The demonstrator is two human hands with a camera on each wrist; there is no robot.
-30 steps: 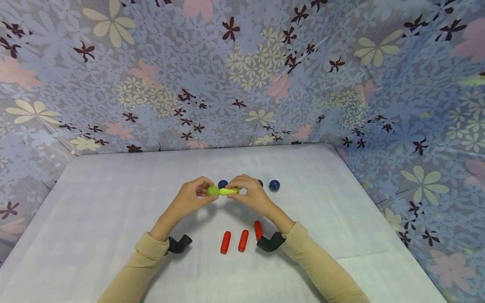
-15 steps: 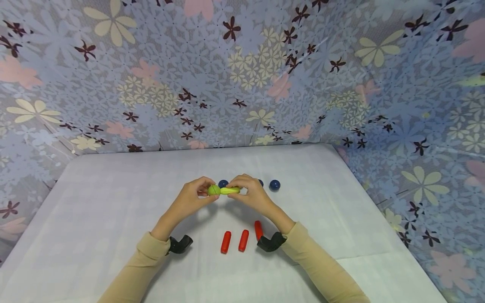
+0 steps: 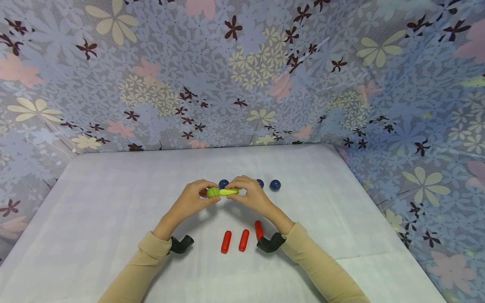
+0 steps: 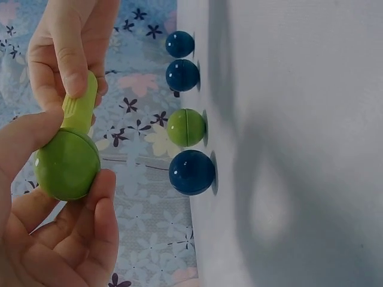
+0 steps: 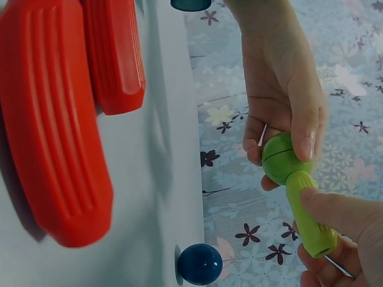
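Observation:
My left hand [image 3: 191, 201] holds a glossy green ball [image 4: 67, 166] between thumb and fingers. A yellow-green ribbed rod [image 5: 306, 218] is pinched by my right hand [image 3: 253, 195], its thumb lying along the top. One rod end meets the ball, so the two form a single line in front of me, raised over the white table. In the right wrist view the rod's outer end shows a small hole. Beyond the hands stand three blue balls [image 4: 191, 172] and a second green ball [image 4: 186, 127], which the right hand hides in the head view.
Three red ribbed rods [image 3: 226, 242] lie on the white-covered table [image 3: 113, 202] nearer to me, one partly covered by the black wrist camera [image 3: 271, 243] on the right arm. A flower-patterned cloth [image 3: 212, 84] hangs behind the table and along its right side.
Both hands stay almost in place, the green ball and rod still end to end. The left fingers have shifted slightly around the ball, and the pair sits a touch lower.

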